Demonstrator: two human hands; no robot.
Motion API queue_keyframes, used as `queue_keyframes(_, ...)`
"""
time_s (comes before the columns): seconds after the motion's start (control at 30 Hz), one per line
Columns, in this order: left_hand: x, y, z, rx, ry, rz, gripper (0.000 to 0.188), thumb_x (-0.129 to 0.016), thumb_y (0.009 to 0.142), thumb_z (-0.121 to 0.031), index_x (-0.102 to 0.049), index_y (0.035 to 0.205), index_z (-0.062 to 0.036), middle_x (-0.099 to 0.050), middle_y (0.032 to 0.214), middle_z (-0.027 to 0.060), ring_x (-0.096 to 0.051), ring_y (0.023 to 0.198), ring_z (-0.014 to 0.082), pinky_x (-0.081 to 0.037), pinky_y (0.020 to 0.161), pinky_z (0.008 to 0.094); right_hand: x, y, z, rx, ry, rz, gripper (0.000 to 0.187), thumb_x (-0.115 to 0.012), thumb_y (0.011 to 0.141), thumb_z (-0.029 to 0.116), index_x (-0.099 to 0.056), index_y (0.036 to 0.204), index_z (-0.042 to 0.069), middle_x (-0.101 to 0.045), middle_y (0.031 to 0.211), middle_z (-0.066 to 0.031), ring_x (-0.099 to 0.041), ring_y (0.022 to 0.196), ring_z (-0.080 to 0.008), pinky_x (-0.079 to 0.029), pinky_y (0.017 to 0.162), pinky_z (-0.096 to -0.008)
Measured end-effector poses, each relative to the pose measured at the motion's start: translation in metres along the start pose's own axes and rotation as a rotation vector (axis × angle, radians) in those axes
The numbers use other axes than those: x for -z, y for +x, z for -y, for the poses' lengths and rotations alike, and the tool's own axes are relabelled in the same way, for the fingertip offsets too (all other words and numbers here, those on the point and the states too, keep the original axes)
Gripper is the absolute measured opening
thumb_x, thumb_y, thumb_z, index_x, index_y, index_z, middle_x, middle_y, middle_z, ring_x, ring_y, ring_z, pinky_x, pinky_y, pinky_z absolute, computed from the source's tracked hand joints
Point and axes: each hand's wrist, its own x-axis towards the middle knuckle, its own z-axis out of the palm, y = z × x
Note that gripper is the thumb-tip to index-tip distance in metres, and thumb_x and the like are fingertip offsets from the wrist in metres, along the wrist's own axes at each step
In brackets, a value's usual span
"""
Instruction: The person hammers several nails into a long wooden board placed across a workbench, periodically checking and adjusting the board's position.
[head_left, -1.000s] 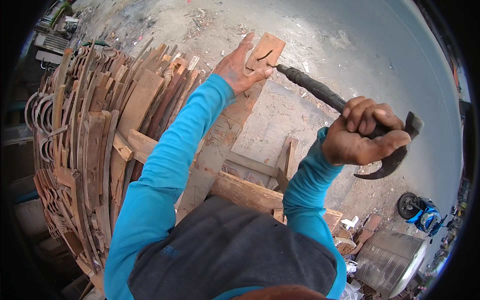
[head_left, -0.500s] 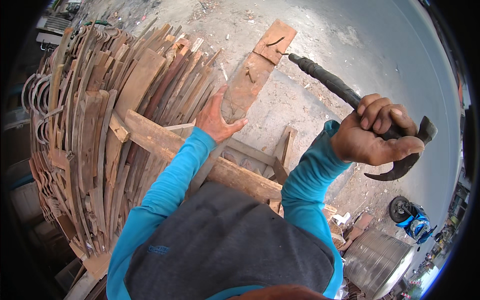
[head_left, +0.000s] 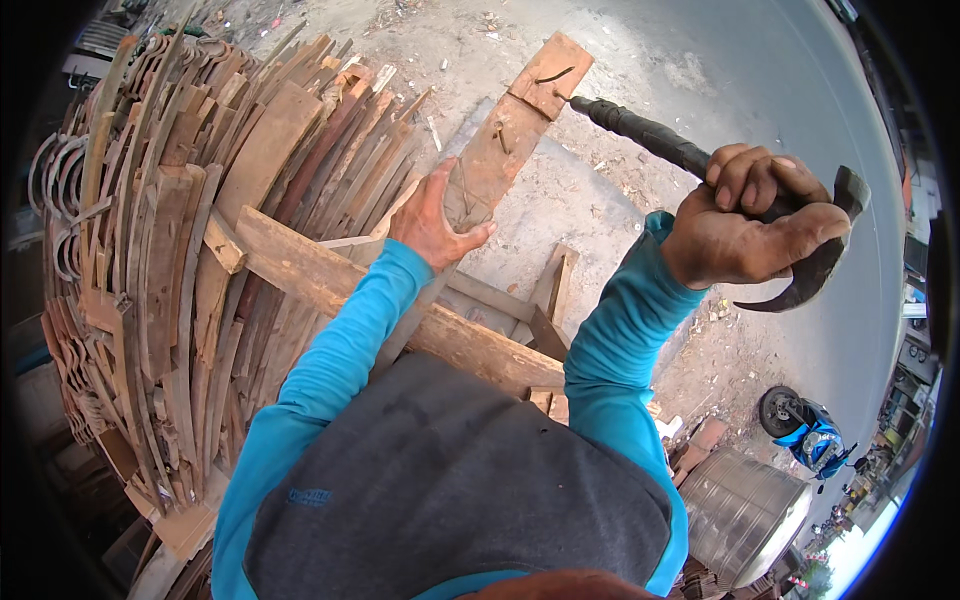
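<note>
Left hand [head_left: 437, 222] lay flat on a long wooden plank [head_left: 497, 150], palm down, fingers spread over its near part w/ thumb hooked round the rt edge; pressing, not wrapped. Plank ran up & away toward top centre, far end carrying a bent nail [head_left: 553, 75] on the face, another bent nail [head_left: 500, 135] lower down. Right hand [head_left: 745, 225] was clamped tight round a crowbar [head_left: 700, 165] close to its curved claw end, fingers fully curled over the bar; black shaft pointed up-left, tip touching or just beside the plank's far rt edge near the upper nail, contact too small to confirm. Claw hooked down & rt past the knuckles. Under the plank & across the front: a wooden trestle [head_left: 470, 345] w/ thick crossbeam running left to lower centre, thinner braces [head_left: 550, 300] just beside the rt forearm. Left side was crowded by a big stack of curved wood slats [head_left: 170, 250], leaning close against the trestle beam & reaching almost to the left wrist. Concrete ground [head_left: 600, 200] beyond, dusty, littered w/ chips. Lower rt: a ribbed metal drum [head_left: 745, 510], a blue scooter [head_left: 805, 430] near it, small wood scraps [head_left: 690, 440] between drum & trestle. Own grey-clad torso [head_left: 450, 490] & teal sleeves [head_left: 330, 370] blocked the lower centre, so the plank's near end was hidden.
</note>
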Motion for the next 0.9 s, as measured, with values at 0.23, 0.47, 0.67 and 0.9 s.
queue_keyframes(0.23, 0.001, 0.004, 0.002, 0.005, 0.001, 0.023, 0.100, -0.084, 0.073, -0.043, -0.033, 0.149, -0.0041, -0.049, 0.142, 0.0274, -0.053, 0.129, 0.0421, -0.047, 0.105, 0.0482, -0.002, 0.009, 0.002, 0.049, -0.041, -0.002, 0.064, -0.036, 0.103, 0.062, -0.057, 0.087, 0.005, -0.034, 0.055, 0.0011, -0.037, 0.041, -0.0091, -0.035, 0.039, -0.0237)
queue_keyframes(0.47, -0.002, 0.004, 0.006, -0.027, -0.015, 0.023, 0.103, -0.084, 0.073, -0.046, -0.031, 0.151, -0.0050, -0.048, 0.142, 0.0279, -0.052, 0.129, 0.0437, -0.048, 0.105, 0.0499, -0.006, 0.007, -0.015, -0.050, -0.060, -0.048, 0.058, -0.043, 0.104, 0.056, -0.053, 0.081, 0.003, -0.033, 0.054, 0.0008, -0.037, 0.042, -0.0097, -0.035, 0.040, -0.0252)
queue_keyframes(0.67, 0.003, 0.002, -0.004, -0.042, -0.016, 0.012, 0.105, -0.088, 0.069, -0.039, -0.032, 0.151, -0.0054, -0.050, 0.141, 0.0273, -0.052, 0.130, 0.0415, -0.045, 0.108, 0.0466, 0.005, -0.036, -0.038, -0.036, -0.045, 0.012, 0.050, -0.037, 0.106, 0.048, -0.054, 0.084, 0.006, -0.035, 0.055, -0.0004, -0.038, 0.043, -0.0096, -0.040, 0.043, -0.0252)
queue_keyframes(0.9, -0.003, 0.005, 0.005, -0.027, 0.015, 0.057, 0.107, -0.088, 0.067, -0.035, -0.029, 0.153, -0.0078, -0.048, 0.143, 0.0267, -0.052, 0.131, 0.0412, -0.046, 0.108, 0.0455, 0.013, -0.076, -0.035, 0.037, -0.014, 0.025, 0.036, -0.036, 0.108, 0.035, -0.054, 0.091, 0.008, -0.037, 0.059, 0.0005, -0.044, 0.051, -0.0111, -0.050, 0.058, -0.0337)
